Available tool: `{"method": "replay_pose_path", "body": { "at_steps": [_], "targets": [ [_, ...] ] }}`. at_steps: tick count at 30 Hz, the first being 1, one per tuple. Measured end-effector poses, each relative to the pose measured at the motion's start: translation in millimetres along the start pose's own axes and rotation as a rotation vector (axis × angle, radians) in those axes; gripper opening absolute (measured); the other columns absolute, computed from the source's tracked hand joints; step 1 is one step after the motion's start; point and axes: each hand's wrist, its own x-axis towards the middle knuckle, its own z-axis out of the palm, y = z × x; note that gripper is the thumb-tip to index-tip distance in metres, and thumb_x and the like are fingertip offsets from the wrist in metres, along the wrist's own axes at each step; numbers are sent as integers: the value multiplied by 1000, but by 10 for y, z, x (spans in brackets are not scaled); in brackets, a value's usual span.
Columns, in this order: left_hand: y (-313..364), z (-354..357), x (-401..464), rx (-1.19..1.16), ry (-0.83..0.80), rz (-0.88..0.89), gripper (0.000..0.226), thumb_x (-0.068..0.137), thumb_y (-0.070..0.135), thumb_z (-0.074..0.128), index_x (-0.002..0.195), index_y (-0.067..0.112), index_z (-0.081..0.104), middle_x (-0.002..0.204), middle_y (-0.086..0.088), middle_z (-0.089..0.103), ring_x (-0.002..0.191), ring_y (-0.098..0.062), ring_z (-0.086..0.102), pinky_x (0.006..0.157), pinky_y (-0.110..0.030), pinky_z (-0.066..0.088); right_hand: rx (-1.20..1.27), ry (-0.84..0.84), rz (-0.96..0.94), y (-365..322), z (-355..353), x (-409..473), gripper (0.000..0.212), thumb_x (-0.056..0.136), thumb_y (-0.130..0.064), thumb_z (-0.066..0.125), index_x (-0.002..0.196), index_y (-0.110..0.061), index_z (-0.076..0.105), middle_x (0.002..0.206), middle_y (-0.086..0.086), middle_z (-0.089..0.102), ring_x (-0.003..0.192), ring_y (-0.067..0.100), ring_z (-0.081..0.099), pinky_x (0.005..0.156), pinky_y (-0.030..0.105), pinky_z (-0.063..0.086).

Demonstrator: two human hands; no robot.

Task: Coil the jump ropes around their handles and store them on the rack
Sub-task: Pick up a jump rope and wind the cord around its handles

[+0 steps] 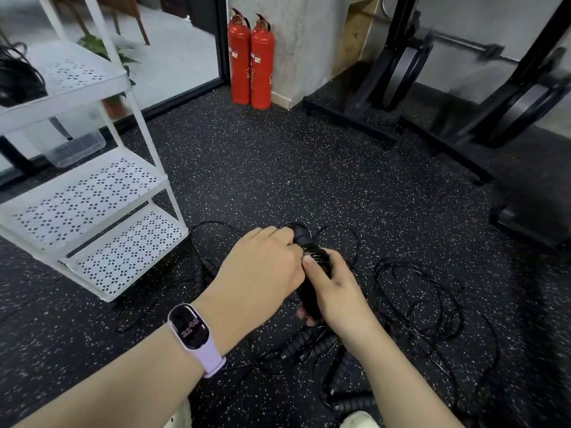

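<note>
nearest the lens, a forearm runs up from the lower left with a lilac smartwatch [194,336] on the wrist. that's the left hand [262,267], fingers curled down over the upper part of a pair of black handles [309,273], pinching at the thin cord wound there. the right hand [336,291] wraps round the lower part of the same handles, thumb pressed along the coils near the top. this jump rope sits in both hands at centre frame, just above the speckled black floor [247,168].

below and to the right of the hands, loose jump ropes [426,304] sprawl on the floor in tangled black loops, ribbed handles lying among them near the bottom of the frame.

at the left stands the white rack [92,193], perforated shelves stacked in tiers, with a dark bundle of cord [18,78] on its top shelf at the upper left edge. two red fire extinguishers [250,60] stand against the wall at upper centre.
</note>
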Motion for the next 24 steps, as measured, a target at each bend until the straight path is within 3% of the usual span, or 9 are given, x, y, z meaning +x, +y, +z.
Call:
{"method": "replay_pose_path", "body": {
  "at_steps": [4,7,9,11,14,15,17,22,24],
  "targets": [
    [81,38,-14,55,-8,-50,32,105,33,34,112,21,63,111,1,56,106,-21,53,93,-31,32,-39,47,-2,13,72,8,22,105,-42,52,122,-28,47,86,11,71,49,22,64,40,30,48],
    [110,58,-35,39,67,-25,13,98,25,56,100,17,66,99,-3,63,93,-24,61,85,-33,40,-8,70,-4,10,97,25,25,105,-45,52,123,-29,46,82,12,72,49,24,64,42,31,48],
    [103,103,-32,-63,160,-56,4,89,15,70,90,12,66,84,-6,66,79,-27,64,76,-34,44,11,95,2,3,89,48,30,103,-53,50,123,-30,46,84,13,73,50,26,66,42,31,47],
    [99,147,-23,-250,219,-147,4,90,12,69,90,12,65,78,-3,66,75,-26,63,72,-32,42,-25,138,-5,-5,71,65,36,102,-57,48,127,-31,46,95,12,74,54,27,69,45,32,50],
    [83,210,-8,-473,307,-283,5,88,15,74,93,14,72,79,4,69,74,-16,64,76,-33,52,-108,187,-56,7,32,76,42,102,-55,49,135,-30,46,111,3,69,78,22,74,71,44,62],
    [85,218,-2,-511,332,-299,8,87,15,75,94,15,72,79,7,69,73,-11,63,77,-30,52,-117,195,-72,6,21,75,44,102,-55,50,137,-29,46,114,0,68,88,20,72,81,46,61],
    [92,219,8,-536,353,-309,17,86,17,77,102,17,71,80,10,68,72,-8,63,76,-24,52,-94,195,-90,-11,20,71,47,101,-54,52,139,-28,45,116,-3,66,97,20,70,89,49,59],
    [115,227,-3,-488,372,-252,14,85,11,76,98,12,77,81,2,71,71,-15,64,74,-35,56,-76,212,-96,-13,24,84,39,100,-42,59,135,-28,47,110,-1,67,89,26,72,84,50,60],
    [121,210,-21,-406,339,-194,10,86,8,73,96,9,77,78,0,67,71,-22,62,71,-39,55,-72,213,-91,11,32,89,37,98,-39,60,132,-30,48,106,-2,68,84,22,72,79,46,60]
  ]
}}
